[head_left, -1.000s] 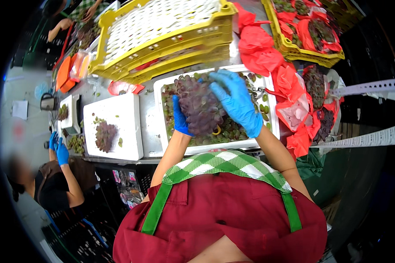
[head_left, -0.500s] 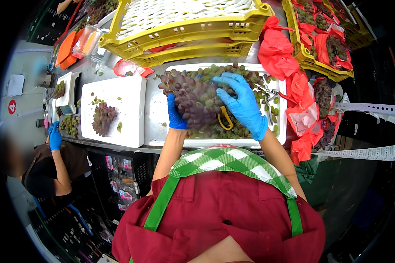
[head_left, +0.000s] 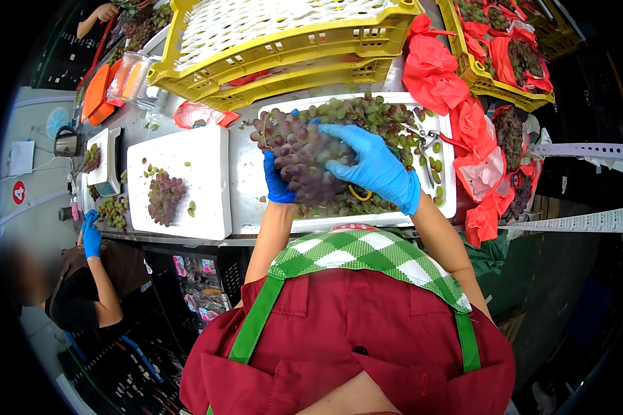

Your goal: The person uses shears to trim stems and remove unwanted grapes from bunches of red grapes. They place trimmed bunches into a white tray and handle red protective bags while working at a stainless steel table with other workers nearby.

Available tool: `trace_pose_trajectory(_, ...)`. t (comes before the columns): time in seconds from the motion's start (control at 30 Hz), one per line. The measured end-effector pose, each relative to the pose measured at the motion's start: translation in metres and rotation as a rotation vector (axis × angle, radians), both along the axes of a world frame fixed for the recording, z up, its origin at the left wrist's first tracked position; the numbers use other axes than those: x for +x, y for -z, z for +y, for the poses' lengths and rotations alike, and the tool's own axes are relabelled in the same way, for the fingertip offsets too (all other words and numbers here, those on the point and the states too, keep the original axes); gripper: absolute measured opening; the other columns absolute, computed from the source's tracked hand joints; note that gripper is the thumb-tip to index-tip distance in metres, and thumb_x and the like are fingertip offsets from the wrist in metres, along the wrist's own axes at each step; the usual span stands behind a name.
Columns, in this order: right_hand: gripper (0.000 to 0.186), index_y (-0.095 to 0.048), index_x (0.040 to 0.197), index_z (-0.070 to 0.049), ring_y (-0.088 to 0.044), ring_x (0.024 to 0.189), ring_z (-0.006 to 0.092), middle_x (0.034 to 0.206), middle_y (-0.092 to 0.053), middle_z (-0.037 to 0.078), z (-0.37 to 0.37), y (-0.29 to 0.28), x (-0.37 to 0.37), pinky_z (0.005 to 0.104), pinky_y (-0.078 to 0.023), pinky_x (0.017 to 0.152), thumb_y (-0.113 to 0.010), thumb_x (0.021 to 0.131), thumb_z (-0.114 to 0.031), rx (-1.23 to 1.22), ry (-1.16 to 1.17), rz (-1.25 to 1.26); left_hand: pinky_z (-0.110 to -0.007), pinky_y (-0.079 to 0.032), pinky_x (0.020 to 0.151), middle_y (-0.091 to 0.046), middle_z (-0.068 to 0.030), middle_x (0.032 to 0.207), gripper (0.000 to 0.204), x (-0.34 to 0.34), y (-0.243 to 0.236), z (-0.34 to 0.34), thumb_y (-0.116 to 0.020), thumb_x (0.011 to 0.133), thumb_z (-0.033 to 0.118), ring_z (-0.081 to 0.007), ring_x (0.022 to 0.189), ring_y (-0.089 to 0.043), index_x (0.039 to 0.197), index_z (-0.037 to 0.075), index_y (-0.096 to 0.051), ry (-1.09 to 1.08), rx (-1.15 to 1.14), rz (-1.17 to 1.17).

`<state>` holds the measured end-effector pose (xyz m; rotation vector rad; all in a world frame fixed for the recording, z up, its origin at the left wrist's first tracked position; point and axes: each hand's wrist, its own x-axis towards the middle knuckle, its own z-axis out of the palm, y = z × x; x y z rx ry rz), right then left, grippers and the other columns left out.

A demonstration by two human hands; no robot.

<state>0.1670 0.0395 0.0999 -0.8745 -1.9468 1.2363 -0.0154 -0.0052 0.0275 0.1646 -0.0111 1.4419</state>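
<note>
A large bunch of purple grapes (head_left: 304,155) is held up over the white tray (head_left: 448,200). My left hand (head_left: 277,181), in a dark blue glove, supports it from the left and beneath, most of its fingers hidden by the fruit. My right hand (head_left: 377,166), in a light blue glove, curves its fingers and thumb round the bunch's right side. Below that hand shows a yellow loop handle (head_left: 360,194); whether the hand touches it cannot be told. Loose green and purple grapes (head_left: 367,114) lie in the tray, with metal pruning snips (head_left: 428,142) at its right.
Yellow crates (head_left: 284,59) stand stacked behind the tray. A white foam board (head_left: 211,162) with a small bunch (head_left: 165,197) lies left, near a scale (head_left: 104,166). Red wrapping (head_left: 477,145) borders the right. A co-worker's gloved hand (head_left: 91,235) is at far left.
My right hand has moved left and closed in on the bunch, its fingers now against the grapes. The left hand keeps its hold. At far left, the co-worker's gloved hand has shifted slightly.
</note>
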Motion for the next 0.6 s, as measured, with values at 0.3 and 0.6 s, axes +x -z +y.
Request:
trace_pose_trajectory(0.3,0.038,-0.051,0.12,-0.008,-0.049,0.087,0.0055,0.115,-0.055,0.002,0.006,0.007,0.008,0.0205,-0.041,0.078,-0.053,0.083,-0.003,-0.405,-0.085,0.169,-0.026,-0.044,0.071,-0.027,-0.0141,0.138,0.058,0.001,0.015,0.011,-0.047,0.087,0.026,-0.0115,0.088,-0.052,0.138,0.013,-0.02,-0.287,-0.161,0.13)
trace_pose_trajectory(0.6,0.036,-0.053,0.116,-0.006,-0.053,0.088,0.0124,0.097,-0.053,0.006,0.004,-0.013,0.001,0.025,-0.044,0.077,-0.061,0.081,-0.011,-0.402,-0.122,0.142,-0.04,-0.023,0.098,-0.03,-0.0095,0.135,0.052,0.003,0.004,0.005,-0.033,0.09,0.032,-0.0262,0.119,-0.032,0.136,0.011,-0.022,-0.223,-0.085,-0.008)
